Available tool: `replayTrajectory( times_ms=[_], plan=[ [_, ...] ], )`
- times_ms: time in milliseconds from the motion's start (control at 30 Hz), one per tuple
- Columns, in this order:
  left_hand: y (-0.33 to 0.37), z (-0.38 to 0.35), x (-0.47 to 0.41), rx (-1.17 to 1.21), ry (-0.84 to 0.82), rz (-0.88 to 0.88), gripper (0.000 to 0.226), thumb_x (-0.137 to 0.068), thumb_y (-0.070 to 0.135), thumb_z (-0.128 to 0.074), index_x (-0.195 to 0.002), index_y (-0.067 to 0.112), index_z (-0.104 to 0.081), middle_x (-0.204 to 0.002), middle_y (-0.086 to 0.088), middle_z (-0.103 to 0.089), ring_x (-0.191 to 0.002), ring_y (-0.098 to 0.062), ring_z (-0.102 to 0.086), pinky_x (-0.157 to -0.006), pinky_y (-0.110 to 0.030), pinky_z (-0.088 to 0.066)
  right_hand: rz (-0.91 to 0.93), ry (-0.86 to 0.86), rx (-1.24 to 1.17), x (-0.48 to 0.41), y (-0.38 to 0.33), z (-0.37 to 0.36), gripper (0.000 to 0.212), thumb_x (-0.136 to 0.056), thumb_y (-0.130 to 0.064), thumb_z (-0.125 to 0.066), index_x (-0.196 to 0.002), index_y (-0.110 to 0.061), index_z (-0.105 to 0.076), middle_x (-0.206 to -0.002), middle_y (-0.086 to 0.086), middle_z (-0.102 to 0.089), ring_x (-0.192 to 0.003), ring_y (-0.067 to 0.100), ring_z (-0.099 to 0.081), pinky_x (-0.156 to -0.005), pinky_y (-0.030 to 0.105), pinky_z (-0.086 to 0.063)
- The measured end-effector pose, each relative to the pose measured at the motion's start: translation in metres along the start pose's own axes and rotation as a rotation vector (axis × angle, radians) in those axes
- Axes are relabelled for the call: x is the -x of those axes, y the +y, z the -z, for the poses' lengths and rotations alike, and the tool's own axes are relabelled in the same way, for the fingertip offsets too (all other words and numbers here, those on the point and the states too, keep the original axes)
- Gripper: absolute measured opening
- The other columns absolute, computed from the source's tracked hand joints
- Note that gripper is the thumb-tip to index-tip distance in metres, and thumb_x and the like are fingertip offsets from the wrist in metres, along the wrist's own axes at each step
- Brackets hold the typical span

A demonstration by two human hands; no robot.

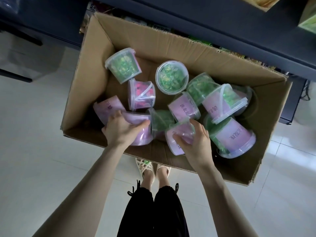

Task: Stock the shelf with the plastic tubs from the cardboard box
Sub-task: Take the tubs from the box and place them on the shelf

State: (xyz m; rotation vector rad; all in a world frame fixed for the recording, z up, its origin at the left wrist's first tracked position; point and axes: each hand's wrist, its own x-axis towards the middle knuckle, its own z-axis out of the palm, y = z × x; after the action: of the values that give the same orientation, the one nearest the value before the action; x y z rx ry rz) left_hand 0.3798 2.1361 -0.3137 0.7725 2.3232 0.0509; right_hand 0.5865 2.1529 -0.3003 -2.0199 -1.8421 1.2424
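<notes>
Covering one tub (142, 136), left hand (118, 130), shelf (222, 31) cropped

Soft, even daylight lies on the pale floor tiles (42, 134) left of the left hand (119, 130), with a faint sheen and no hard shadows. Beyond both hands the shelving (222, 23) is dark and underexposed. The tubs (222, 103) right of the right hand (196, 142) look smeared, perhaps from motion blur. Wide-angle distortion stretches the forearms (222, 194) toward the lower corners.

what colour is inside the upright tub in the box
Green contents in the upright tub; head view.
</notes>
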Motion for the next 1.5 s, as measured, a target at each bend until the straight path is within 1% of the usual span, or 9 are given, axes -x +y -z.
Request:
replayTrajectory(
  times_ms=[100, 200, 367, 533, 667, 1000, 1167, 1267, 1500],
  plan=[
    [0.003, 0.022, 0.015, 0.435, 0.025, 0.163, 0.076, -0.056, 0.07, -0.068, -0.11, 0.018, -0.054, -0.113, -0.004, -0.06, -0.106, -0.027, -0.058, -0.091, -0.042, -0.049, 0.086, 0.079, -0.115, 0.008, -0.024, 0.004, 0.069, -0.072, -0.05, -0.068, -0.128, -0.013, -0.053, -0.124, -0.009, -0.055, -0.121, 0.012, -0.041, -0.099, 0.014, -0.03],
    [0.015, 0.031, 0.033, 1.086, -0.264, 0.44, 0.077, -0.057, 0.065, -0.072, -0.119, 0.022, -0.055, -0.114, -0.002, -0.065, -0.102, -0.024, -0.062, -0.084, -0.04, -0.054, -0.006, -0.116, -0.433, 0.009, -0.052, 0.005, 0.068, -0.068, -0.05, -0.071, -0.128, -0.025, -0.053, -0.116, -0.027, -0.056, -0.112, -0.008, -0.049, -0.093, 0.007, -0.036],
    [0.042, 0.026, 0.054, 1.433, -0.561, 0.297, 0.068, -0.079, 0.067, -0.054, -0.124, 0.016, -0.058, -0.113, -0.014, -0.067, -0.097, -0.027, -0.065, -0.078, -0.039, -0.053, -0.085, -0.386, -0.775, -0.019, -0.069, 0.019, 0.071, -0.071, -0.039, -0.07, -0.138, -0.032, -0.046, -0.129, -0.02, -0.054, -0.109, -0.014, -0.053, -0.084, 0.012, -0.05],
    [0.053, 0.03, 0.037, 1.307, -0.654, 0.179, 0.04, -0.083, 0.058, -0.052, -0.111, 0.031, -0.061, -0.104, 0.004, -0.072, -0.101, -0.014, -0.064, -0.088, -0.035, -0.047, -0.16, -0.44, -0.761, -0.05, -0.071, 0.032, 0.073, -0.063, -0.063, -0.071, -0.13, -0.043, -0.052, -0.132, -0.011, -0.058, -0.123, 0.011, -0.054, -0.107, 0.049, -0.039],
    [0.054, 0.029, 0.019, 1.144, -0.6, 0.124, 0.08, -0.061, 0.064, -0.072, -0.13, 0.039, -0.042, -0.113, 0.003, -0.067, -0.106, -0.019, -0.062, -0.082, -0.038, -0.05, -0.223, -0.399, -0.735, -0.069, -0.079, 0.027, 0.074, -0.063, -0.078, -0.059, -0.124, -0.035, -0.06, -0.124, -0.003, -0.065, -0.118, 0.02, -0.058, -0.102, 0.052, -0.043],
    [0.069, 0.013, -0.006, 1.001, -0.631, 0.124, 0.06, -0.072, 0.064, -0.057, -0.119, 0.026, -0.05, -0.112, -0.002, -0.063, -0.097, -0.02, -0.066, -0.081, -0.036, -0.056, -0.44, -0.149, -0.983, -0.089, -0.06, 0.01, 0.108, -0.048, -0.065, -0.082, -0.136, -0.017, -0.043, -0.124, 0.01, -0.061, -0.105, 0.025, -0.064, -0.08, 0.04, -0.055],
    [0.039, -0.014, -0.042, 0.607, 0.048, 0.055, 0.051, -0.082, 0.044, -0.066, -0.116, 0.008, -0.054, -0.116, -0.011, -0.054, -0.108, -0.026, -0.054, -0.09, -0.04, -0.046, -0.464, -0.01, -0.803, -0.108, -0.043, 0.01, 0.096, -0.042, -0.069, -0.077, -0.123, -0.025, -0.049, -0.118, 0.0, -0.062, -0.108, 0.02, -0.061, -0.097, 0.047, -0.049],
    [0.039, -0.033, -0.061, 0.371, 0.105, 0.111, 0.067, -0.083, 0.047, -0.063, -0.131, 0.005, -0.042, -0.13, -0.019, -0.045, -0.116, -0.036, -0.047, -0.094, -0.048, -0.042, -0.428, 0.0, -0.754, -0.114, -0.041, 0.006, 0.098, -0.044, -0.066, -0.073, -0.127, -0.022, -0.046, -0.119, -0.002, -0.06, -0.108, 0.015, -0.059, -0.089, 0.035, -0.05],
    [0.045, -0.034, -0.067, 0.345, 0.279, -0.033, 0.034, -0.088, 0.034, -0.061, -0.099, 0.002, -0.066, -0.091, -0.018, -0.069, -0.086, -0.037, -0.063, -0.065, -0.034, -0.042, -0.367, 0.008, -0.741, -0.114, -0.046, 0.004, 0.104, -0.044, -0.063, -0.078, -0.13, -0.016, -0.044, -0.119, 0.003, -0.061, -0.107, 0.02, -0.062, -0.093, 0.04, -0.052]
  ],
)
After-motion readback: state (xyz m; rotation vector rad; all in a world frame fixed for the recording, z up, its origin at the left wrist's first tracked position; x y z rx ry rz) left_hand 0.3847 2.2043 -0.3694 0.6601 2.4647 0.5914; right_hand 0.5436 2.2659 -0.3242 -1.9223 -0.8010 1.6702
